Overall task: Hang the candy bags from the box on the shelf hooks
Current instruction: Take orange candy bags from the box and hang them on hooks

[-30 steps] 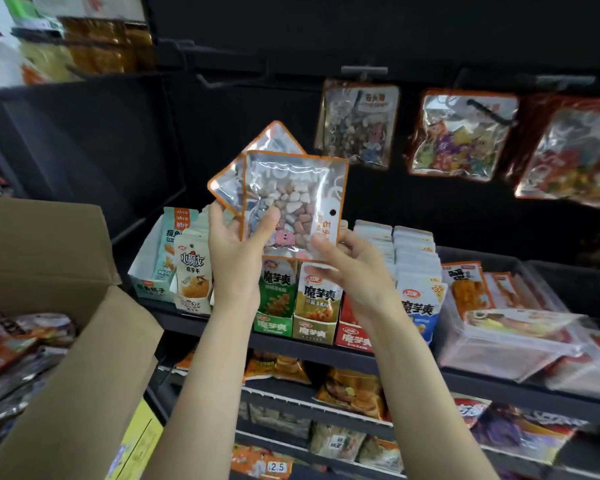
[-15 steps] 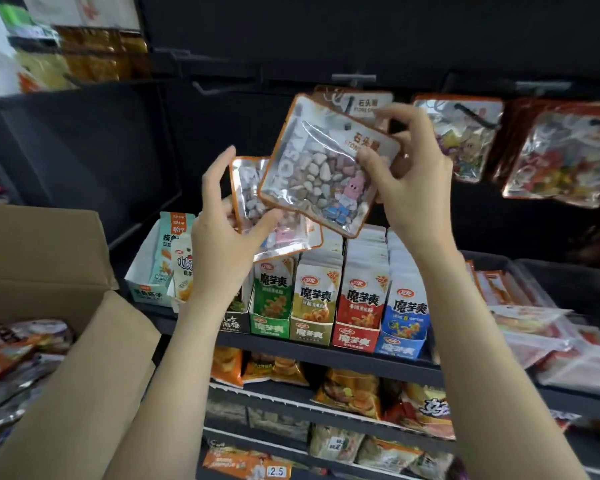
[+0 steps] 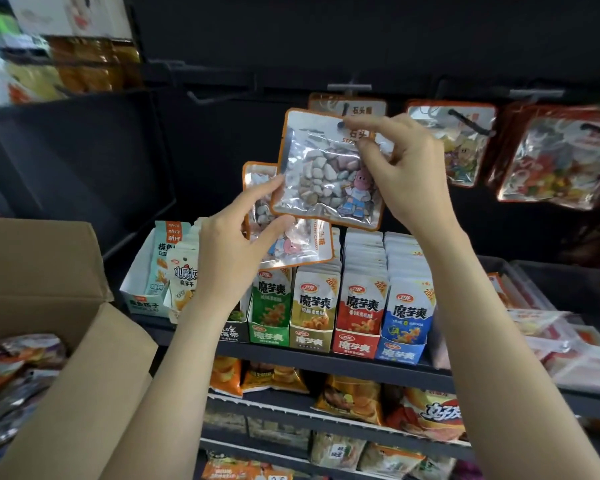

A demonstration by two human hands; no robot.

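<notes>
- My right hand [image 3: 400, 171] has lifted one clear, orange-edged stone-candy bag [image 3: 326, 171] up to the black shelf hook [image 3: 342, 114], pinching its top; the hanging hole looks nearly on.
- Left hand [image 3: 236, 247] still pinches a second identical bag [image 3: 288, 242] lower down.
- Count: two bags in hand, one already hung behind, more in the cardboard box [image 3: 42, 271].

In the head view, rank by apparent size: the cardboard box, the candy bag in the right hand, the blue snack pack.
1. cardboard box, though nearest the camera
2. candy bag
3. blue snack pack
</notes>
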